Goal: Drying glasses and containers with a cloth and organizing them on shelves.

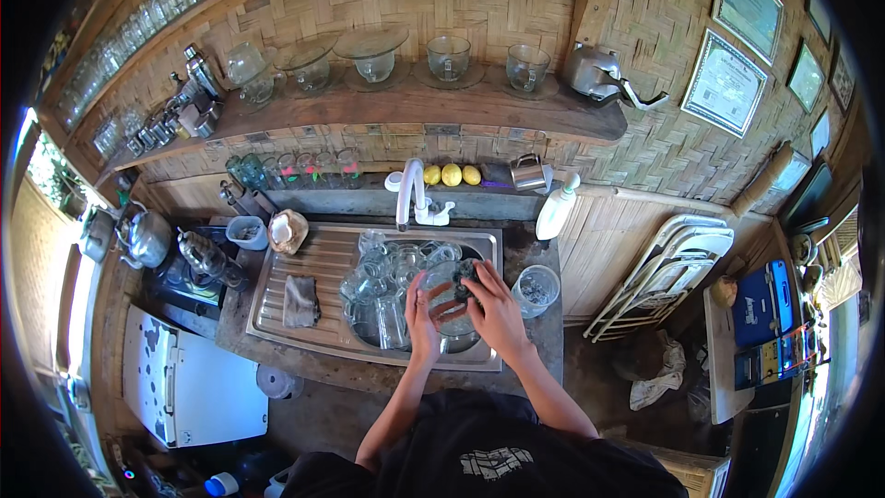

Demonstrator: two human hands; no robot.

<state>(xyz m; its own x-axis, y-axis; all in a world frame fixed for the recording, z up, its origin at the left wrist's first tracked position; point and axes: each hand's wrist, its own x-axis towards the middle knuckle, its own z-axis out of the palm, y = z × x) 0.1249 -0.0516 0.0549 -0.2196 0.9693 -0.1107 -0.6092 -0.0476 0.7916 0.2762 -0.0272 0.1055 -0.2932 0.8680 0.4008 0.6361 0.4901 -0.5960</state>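
Note:
Over the steel sink, my left hand (423, 321) holds a clear round glass plate (446, 277) by its left edge, tilted up. Against the plate's upper right, my right hand (499, 308) presses a dark scrubbing pad (467, 279). Many glass cups and mugs (377, 277) are heaped in the basin just left of the plate, and a tall glass (390, 321) stands among them. Behind the heap rises a white faucet (413, 187); no running water can be made out. A clear tub (536, 290) with whitish contents sits on the counter to the right of my right hand.
A grey cloth (301, 301) lies on the ribbed drainboard (266, 304). Behind it are an opened coconut (287, 232) and a small plastic tub (247, 232). A white bottle (557, 207) stands at the back right. Glass cups on saucers line the wooden shelf (387, 111) above.

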